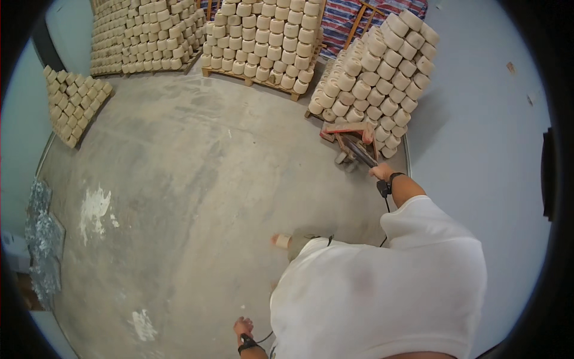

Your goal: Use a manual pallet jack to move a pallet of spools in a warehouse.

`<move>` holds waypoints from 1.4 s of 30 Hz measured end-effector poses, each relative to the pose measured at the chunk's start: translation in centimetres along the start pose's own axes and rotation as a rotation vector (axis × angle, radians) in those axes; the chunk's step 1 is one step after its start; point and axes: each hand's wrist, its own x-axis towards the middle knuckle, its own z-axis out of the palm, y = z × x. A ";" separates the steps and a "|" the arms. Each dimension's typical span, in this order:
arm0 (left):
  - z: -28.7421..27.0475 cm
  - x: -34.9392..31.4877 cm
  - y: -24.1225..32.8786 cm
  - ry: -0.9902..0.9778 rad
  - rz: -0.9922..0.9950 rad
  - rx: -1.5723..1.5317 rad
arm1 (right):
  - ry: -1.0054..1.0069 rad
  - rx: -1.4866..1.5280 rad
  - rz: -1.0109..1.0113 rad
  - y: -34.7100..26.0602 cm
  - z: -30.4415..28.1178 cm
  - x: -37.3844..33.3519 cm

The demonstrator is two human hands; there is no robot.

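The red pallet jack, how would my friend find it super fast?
Find the big pale wall on the right, then the cream stack beside it. Near the stack's foot, the right hand holds a dark handle leading to the pallet jack. Its worn red frame stands out from the pale, rounded pieces.

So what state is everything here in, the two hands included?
Right hand: closed around the handle.
Left hand: holding nothing that shows.
Handle: slanted.
Red pallet jack: beside the nearest stack; whether loaded, unclear.
Nearest stack: standing, piled in tiers.
Middle stack: standing on a wooden pallet.
Silvery plastic: crumpled.
Floor: scuffed, with white patches.
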 end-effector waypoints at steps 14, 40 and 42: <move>3.7 -5.9 -0.7 0.008 0.225 -0.173 | 0.022 0.032 -0.009 3.9 -0.7 -1.7; 23.2 -21.2 -30.0 0.092 -0.028 -0.452 | -0.237 -0.307 -0.673 15.8 -9.1 14.5; 24.9 -19.7 -34.8 0.138 0.133 -0.238 | -0.233 -0.701 -0.990 13.1 -12.2 12.5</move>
